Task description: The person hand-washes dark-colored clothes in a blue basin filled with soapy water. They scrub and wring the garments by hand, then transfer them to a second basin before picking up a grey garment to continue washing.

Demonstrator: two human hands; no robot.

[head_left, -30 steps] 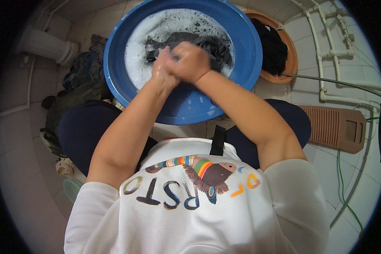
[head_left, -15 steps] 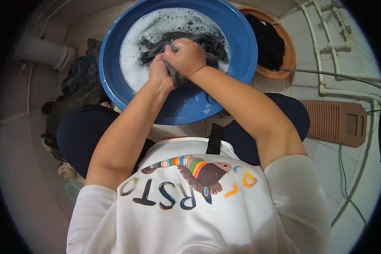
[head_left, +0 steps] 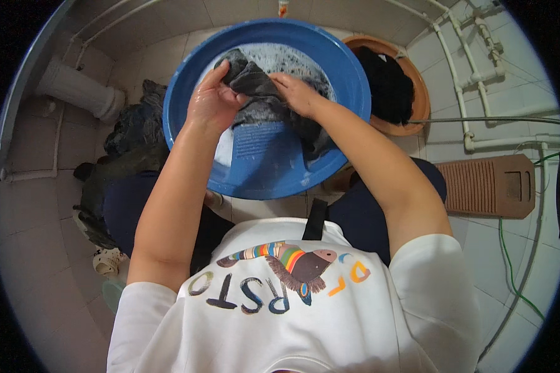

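Note:
A wet dark grey garment [head_left: 255, 84] is stretched between my two hands above a large blue tub [head_left: 348, 81]. My left hand [head_left: 214, 105] grips it at the left, thumb up and fingers curled. My right hand [head_left: 297, 94] pinches it at the right, fingers over the cloth. The rest of the garment hangs down into white suds [head_left: 274, 56] and over the tub's right side. Below the cloth, a ridged blue washboard surface [head_left: 261, 146] shows inside the tub. The cloth hides some of my fingertips.
An orange-brown basin [head_left: 420, 93] with black clothes [head_left: 384, 87] stands right of the tub. Dark clothes [head_left: 137, 133] lie heaped at the left. A brown washboard [head_left: 482, 186], a green hose [head_left: 507, 261] and white wall pipes [head_left: 460, 81] are at the right.
My hands were pressed together around the bunched garment. They have moved apart, the left one outward, and the cloth is spread between them. The tub's ridged surface is now visible.

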